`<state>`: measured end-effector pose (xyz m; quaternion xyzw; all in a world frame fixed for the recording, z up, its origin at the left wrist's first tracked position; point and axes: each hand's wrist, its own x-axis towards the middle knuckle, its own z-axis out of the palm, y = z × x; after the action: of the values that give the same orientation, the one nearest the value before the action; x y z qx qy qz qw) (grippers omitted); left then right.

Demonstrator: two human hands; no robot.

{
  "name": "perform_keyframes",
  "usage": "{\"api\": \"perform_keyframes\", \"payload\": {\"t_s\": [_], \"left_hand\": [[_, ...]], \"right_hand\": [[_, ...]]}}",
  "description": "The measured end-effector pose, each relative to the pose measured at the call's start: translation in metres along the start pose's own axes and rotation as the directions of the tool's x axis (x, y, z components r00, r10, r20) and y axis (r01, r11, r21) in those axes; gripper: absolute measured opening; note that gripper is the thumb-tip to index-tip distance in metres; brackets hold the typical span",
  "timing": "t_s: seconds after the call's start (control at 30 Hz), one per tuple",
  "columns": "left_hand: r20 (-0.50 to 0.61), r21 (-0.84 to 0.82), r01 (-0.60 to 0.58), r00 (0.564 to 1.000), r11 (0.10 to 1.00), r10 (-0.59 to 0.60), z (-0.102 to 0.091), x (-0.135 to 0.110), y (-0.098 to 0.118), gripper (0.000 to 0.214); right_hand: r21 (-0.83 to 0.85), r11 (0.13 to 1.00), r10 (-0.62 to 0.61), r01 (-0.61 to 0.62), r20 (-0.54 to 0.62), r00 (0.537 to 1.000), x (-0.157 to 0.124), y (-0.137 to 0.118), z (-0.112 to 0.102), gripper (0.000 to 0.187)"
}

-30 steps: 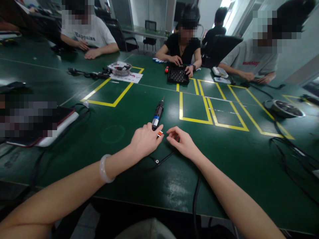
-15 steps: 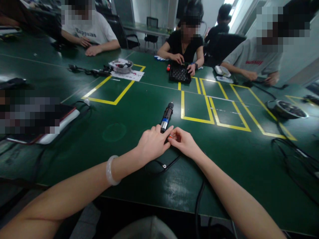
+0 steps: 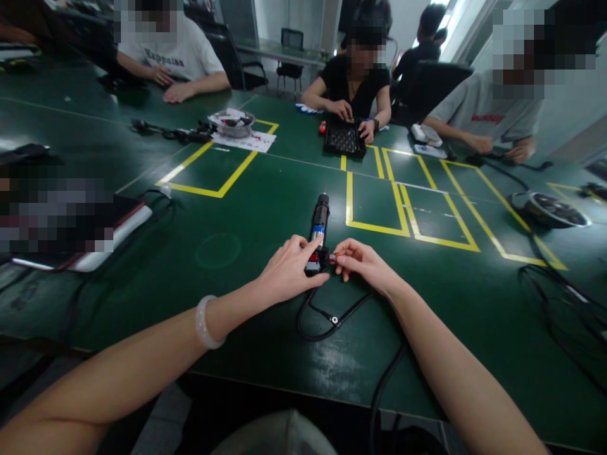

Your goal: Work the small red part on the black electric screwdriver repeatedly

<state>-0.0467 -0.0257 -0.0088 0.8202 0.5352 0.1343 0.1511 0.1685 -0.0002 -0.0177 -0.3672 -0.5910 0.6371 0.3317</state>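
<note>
On the green table in front of me lies an electric screwdriver (image 3: 319, 218), its tip pointing away and its inner parts showing, with a silver and blue motor section and some red near its rear. My left hand (image 3: 289, 268) grips its lower part from the left, index finger along the motor and thumb across the rear. Close at its right side, my right hand (image 3: 363, 262) pinches a small red-orange and whitish piece (image 3: 334, 258), too small to name. A black cable (image 3: 313, 338) with a ring-shaped terminal (image 3: 334, 320) curls from the rear end.
Yellow tape rectangles (image 3: 379, 227) mark the table ahead. Left stand a tablet-like device (image 3: 118, 237) and a clear bowl of parts (image 3: 232, 131) on paper. A co-worker handles a black tray (image 3: 344, 140). At right are a metal bowl (image 3: 552, 218) and loose cables (image 3: 559, 297).
My hands have moved apart slightly, the right one to the right with the small piece. More of the screwdriver's rear and its cable now shows.
</note>
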Motion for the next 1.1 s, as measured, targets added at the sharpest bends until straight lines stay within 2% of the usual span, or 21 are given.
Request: {"api": "perform_keyframes", "payload": {"t_s": [0.23,0.63,0.83,1.1], "left_hand": [[-0.032,-0.045,0.000,0.999,0.999,-0.002,0.006,0.000,-0.002,0.087],[-0.021,0.020,-0.004,1.000,1.000,0.004,0.002,0.001,0.000,0.078],[-0.015,-0.012,0.019,1.000,1.000,-0.020,0.005,0.004,-0.002,0.086],[-0.012,-0.013,0.008,1.000,1.000,-0.008,0.006,0.005,-0.002,0.089]], "right_hand": [[-0.013,0.999,0.029,-0.029,0.015,0.999,0.001,0.001,0.002,0.029],[0.057,0.997,0.056,-0.056,0.010,0.998,0.003,0.007,0.005,0.031],[0.066,0.995,0.073,-0.074,0.012,0.997,0.003,0.006,0.008,0.031],[0.015,0.994,0.110,-0.110,-0.044,0.993,0.003,0.002,0.011,0.029]]}}
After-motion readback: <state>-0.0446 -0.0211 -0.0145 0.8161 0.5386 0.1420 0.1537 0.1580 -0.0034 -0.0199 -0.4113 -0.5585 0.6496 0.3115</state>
